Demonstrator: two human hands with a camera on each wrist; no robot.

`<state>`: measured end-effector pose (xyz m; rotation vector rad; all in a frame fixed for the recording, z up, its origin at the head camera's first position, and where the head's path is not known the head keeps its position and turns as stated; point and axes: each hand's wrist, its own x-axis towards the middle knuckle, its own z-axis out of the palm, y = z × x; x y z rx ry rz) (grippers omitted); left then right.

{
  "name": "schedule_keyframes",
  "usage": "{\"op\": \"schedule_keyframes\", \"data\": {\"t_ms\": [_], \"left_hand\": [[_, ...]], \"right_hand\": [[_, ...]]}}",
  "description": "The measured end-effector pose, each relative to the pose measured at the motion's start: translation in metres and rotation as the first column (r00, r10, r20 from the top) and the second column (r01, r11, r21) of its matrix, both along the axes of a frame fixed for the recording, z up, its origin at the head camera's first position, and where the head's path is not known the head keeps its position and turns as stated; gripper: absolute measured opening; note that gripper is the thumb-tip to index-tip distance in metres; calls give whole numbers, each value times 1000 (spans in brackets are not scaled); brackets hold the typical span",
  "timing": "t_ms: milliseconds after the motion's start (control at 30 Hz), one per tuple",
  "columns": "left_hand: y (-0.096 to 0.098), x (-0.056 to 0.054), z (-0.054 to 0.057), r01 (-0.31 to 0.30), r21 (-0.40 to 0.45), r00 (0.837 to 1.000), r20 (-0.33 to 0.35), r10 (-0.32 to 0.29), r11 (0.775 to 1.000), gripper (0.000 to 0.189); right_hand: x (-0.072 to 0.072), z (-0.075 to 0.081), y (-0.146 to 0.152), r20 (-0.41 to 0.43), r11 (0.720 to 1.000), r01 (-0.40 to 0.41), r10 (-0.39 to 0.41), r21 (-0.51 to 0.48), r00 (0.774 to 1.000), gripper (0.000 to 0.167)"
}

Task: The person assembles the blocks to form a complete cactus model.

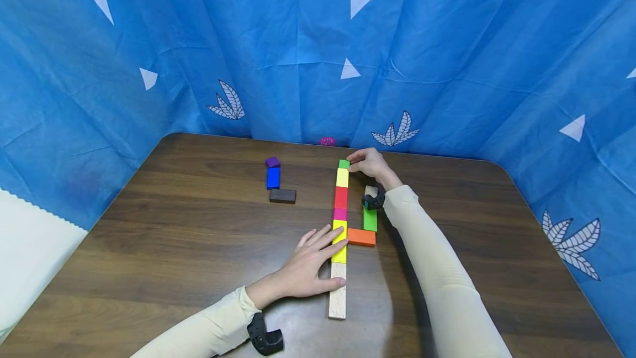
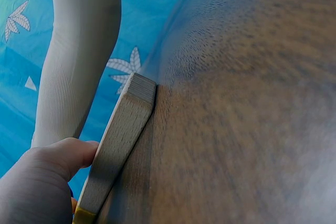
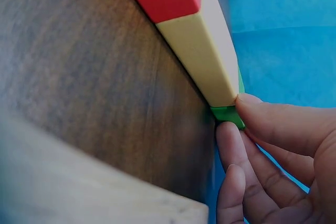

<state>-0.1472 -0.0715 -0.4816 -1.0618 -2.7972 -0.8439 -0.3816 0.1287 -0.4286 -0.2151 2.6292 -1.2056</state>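
Observation:
A straight row of blocks runs away from me. From the near end come a plain wooden block (image 1: 337, 305), a yellow block (image 1: 339, 254), a magenta block (image 1: 340, 214), a red block (image 1: 340, 198), a pale yellow block (image 1: 343, 177) and a small green block (image 1: 344, 164). My left hand (image 1: 308, 267) rests with spread fingers on the yellow block, its thumb on the wooden one. At the far end, my right hand (image 1: 369, 162) pinches the small green block (image 3: 228, 115) between thumb and finger, against the end of the pale yellow block (image 3: 202, 59).
Right of the row, an orange block (image 1: 361, 237) juts out sideways. A longer green block (image 1: 370, 221) and a pale block (image 1: 371, 190) extend beyond it, partly behind the right wrist camera. Purple (image 1: 273, 162), blue (image 1: 273, 178) and black (image 1: 282, 196) blocks lie left.

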Motion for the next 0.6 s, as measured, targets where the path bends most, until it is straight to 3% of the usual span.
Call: {"op": "schedule_keyframes", "data": {"t_ms": [600], "left_hand": [[0, 0, 2, 0, -8, 1000, 19, 0, 1000, 76]], "right_hand": [[1, 1, 3, 7, 999, -46, 46, 7, 999, 38]]}}
